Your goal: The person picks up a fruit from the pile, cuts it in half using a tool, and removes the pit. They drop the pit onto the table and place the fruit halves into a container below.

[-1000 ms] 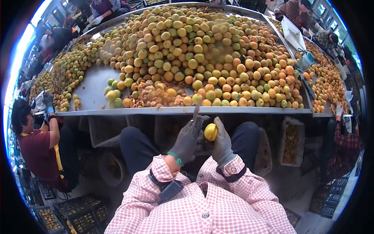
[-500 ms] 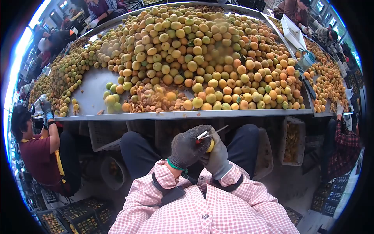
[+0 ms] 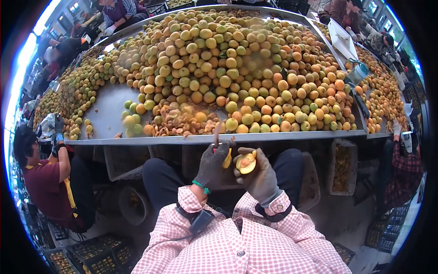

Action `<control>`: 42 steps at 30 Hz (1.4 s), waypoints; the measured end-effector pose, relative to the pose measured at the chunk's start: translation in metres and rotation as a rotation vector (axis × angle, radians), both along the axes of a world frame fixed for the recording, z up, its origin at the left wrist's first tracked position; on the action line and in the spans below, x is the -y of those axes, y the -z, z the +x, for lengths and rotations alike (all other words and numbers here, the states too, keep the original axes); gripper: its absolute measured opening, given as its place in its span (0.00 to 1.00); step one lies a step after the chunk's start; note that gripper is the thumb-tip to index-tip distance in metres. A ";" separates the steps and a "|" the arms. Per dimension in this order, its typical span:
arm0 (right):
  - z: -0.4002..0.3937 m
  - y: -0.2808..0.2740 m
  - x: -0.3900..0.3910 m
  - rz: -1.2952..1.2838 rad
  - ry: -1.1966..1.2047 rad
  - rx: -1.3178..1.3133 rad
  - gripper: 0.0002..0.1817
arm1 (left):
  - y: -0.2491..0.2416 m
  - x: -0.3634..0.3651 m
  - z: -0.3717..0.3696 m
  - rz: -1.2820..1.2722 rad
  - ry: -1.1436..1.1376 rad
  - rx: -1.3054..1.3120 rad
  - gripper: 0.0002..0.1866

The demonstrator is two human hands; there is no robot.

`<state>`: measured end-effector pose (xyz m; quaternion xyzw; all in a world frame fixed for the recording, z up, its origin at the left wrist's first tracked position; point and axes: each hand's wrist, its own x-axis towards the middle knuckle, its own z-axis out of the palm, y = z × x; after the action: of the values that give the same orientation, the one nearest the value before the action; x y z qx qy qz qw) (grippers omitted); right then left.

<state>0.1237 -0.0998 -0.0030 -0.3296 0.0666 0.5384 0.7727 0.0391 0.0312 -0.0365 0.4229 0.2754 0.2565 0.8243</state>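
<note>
Both hands wear dark gloves and are held apart over the lap, below the table's front edge. My left hand [image 3: 213, 165] grips a knife [image 3: 217, 137] with its blade pointing up, and a yellow piece of fruit [image 3: 227, 158] shows at its fingertips. In my right hand [image 3: 261, 178] lies a cut fruit [image 3: 246, 163], its open face and brown pit showing. Beyond the hands, a heap of yellow-orange and green fruit [image 3: 200, 59] covers much of the metal table [image 3: 182, 138]. A pile of torn fruit pieces [image 3: 182, 119] sits near the front edge.
A co-worker [image 3: 45, 176] sits at the left, another [image 3: 404, 169] at the right. Crates [image 3: 343, 166] and a bucket [image 3: 133, 203] stand below the table. A jar with a teal lid [image 3: 359, 71] and a white tray [image 3: 341, 39] are at the right.
My hands have moved apart. The fruit between them is now opened, with its pit exposed, and the knife has turned upright in my left hand.
</note>
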 end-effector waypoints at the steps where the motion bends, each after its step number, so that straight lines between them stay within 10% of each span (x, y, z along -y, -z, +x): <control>1: 0.005 0.002 0.006 0.201 -0.052 -0.014 0.23 | 0.009 -0.010 -0.001 0.422 0.087 -0.169 0.19; 2: 0.007 0.006 0.010 0.201 -0.050 -0.015 0.23 | 0.016 -0.017 -0.001 0.845 0.175 -0.339 0.20; 11: 0.013 0.011 0.027 0.207 -0.170 -0.248 0.17 | -0.015 -0.023 -0.020 0.723 0.363 -0.228 0.18; 13: 0.003 0.037 0.035 0.176 -0.274 -0.063 0.18 | -0.050 -0.017 -0.024 -0.180 0.449 -0.030 0.15; 15: -0.008 0.033 0.035 0.055 -0.465 0.167 0.21 | -0.064 -0.008 -0.023 -0.107 0.424 0.038 0.16; 21: -0.027 0.007 0.029 0.061 -0.647 -0.328 0.21 | -0.053 0.001 -0.024 -0.263 0.443 0.315 0.16; 25: -0.036 0.012 0.029 0.220 -0.544 -0.218 0.17 | -0.039 0.002 -0.022 -0.327 0.406 0.501 0.16; 30: -0.038 0.004 0.027 -0.191 -0.349 0.356 0.12 | -0.043 0.008 -0.011 -0.446 0.074 0.424 0.19; 34: -0.037 0.009 0.036 0.126 -0.341 -0.094 0.14 | -0.039 0.006 -0.011 -0.461 0.110 0.472 0.18; 42: -0.049 -0.014 0.036 0.000 -0.252 0.389 0.24 | -0.050 0.008 -0.017 -0.284 0.123 0.457 0.17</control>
<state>0.0749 -0.1360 0.0113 -0.4330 -0.1253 0.5570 0.6975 0.0223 0.0230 0.0138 0.2500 0.0891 0.2534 0.9303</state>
